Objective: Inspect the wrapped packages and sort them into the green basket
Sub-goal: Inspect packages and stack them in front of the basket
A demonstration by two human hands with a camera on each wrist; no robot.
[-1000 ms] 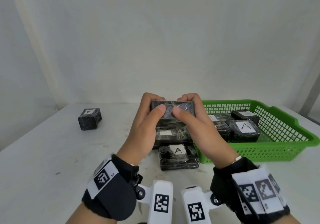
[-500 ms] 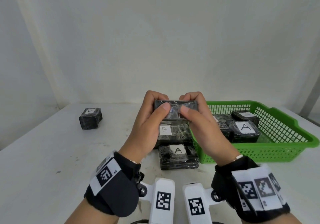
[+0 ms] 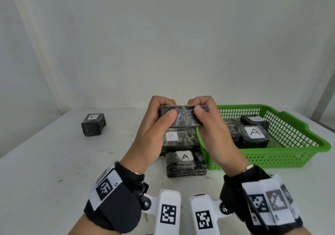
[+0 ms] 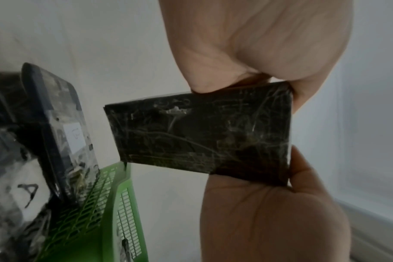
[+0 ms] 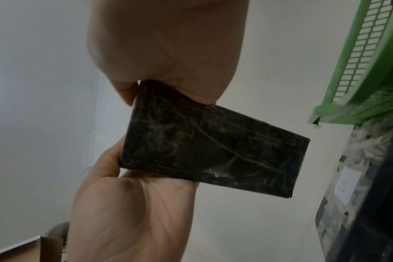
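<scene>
Both hands hold one black plastic-wrapped package up above the table's middle. My left hand pinches its left end between thumb and curled fingers, and my right hand pinches its right end the same way. The same package fills the left wrist view, and the package shows in the right wrist view; no label shows on the faces in view. Below it lie a package marked B and a package marked A. The green basket at right holds several packages, one marked A.
A lone wrapped package with an A label sits far left on the white table. The basket's left wall stands right beside the B and A packages. A pale wall rises behind the table.
Both hands have lifted the package slightly and turned it, so the B label on the package beneath has come into view.
</scene>
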